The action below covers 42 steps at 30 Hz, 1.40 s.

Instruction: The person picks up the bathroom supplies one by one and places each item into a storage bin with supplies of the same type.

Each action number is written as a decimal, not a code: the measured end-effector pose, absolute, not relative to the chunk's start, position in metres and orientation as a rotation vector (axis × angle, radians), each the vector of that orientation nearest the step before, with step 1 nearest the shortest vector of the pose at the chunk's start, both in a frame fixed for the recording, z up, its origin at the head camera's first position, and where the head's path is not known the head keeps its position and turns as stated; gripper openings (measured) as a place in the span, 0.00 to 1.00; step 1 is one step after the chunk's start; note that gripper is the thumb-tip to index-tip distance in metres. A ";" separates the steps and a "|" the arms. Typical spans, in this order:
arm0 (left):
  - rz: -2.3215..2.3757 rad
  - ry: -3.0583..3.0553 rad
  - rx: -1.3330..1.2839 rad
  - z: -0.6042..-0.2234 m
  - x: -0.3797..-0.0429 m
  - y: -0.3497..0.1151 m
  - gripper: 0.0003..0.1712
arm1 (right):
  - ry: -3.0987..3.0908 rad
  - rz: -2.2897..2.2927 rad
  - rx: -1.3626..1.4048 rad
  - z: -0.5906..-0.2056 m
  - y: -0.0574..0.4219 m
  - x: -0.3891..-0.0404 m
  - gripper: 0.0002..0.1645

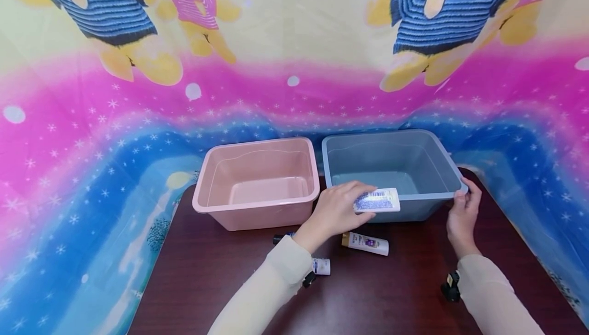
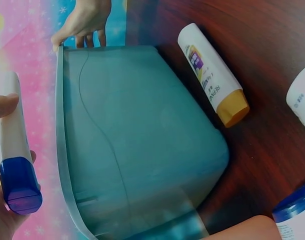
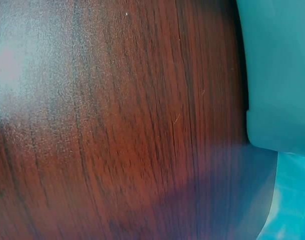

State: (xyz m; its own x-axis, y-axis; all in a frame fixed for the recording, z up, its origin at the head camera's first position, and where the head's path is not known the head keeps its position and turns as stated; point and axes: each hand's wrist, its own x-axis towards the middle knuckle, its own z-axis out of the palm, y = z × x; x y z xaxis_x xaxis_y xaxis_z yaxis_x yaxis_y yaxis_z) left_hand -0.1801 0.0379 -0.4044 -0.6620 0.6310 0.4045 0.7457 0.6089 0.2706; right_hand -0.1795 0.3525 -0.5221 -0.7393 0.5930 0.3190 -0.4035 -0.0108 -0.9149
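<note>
My left hand [image 1: 335, 207] grips a white bottle [image 1: 379, 200] with small print on its back, held above the front rim of the blue-grey plastic bin [image 1: 391, 198]. Its blue cap [image 2: 20, 185] shows in the left wrist view. At the bin's front right corner, my right hand [image 1: 462, 220] holds the rim, thumb at the front and fingers round the side. A white bottle with a gold cap [image 1: 368, 243] lies on the table just before this bin. The right wrist view shows the table and the bin's side, not the hand.
Left of the blue-grey bin stands a pink bin [image 1: 257, 215]. Under my left forearm lie a white container [image 1: 321, 266], partly hidden, and a dark-capped item [image 1: 278, 239]. The dark wood table [image 1: 391, 294] meets a patterned cloth [image 1: 285, 99] behind the bins.
</note>
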 end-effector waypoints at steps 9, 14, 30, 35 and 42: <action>-0.592 -2.555 -1.096 -0.400 -0.189 0.043 0.32 | -1.580 1.834 -0.191 -0.522 0.351 -0.180 0.22; -0.595 -2.571 -1.097 -0.398 -0.193 0.045 0.32 | -1.591 1.836 -0.185 -0.521 0.350 -0.179 0.22; -0.606 -2.614 -1.073 -0.396 -0.213 0.056 0.32 | -1.580 1.825 -0.183 -0.521 0.351 -0.179 0.25; -0.679 -2.619 -1.047 -0.396 -0.217 0.059 0.33 | -1.589 1.826 -0.181 -0.521 0.351 -0.179 0.24; -0.719 -2.634 -1.032 -0.395 -0.224 0.065 0.33 | -1.601 1.818 -0.190 -0.522 0.351 -0.179 0.24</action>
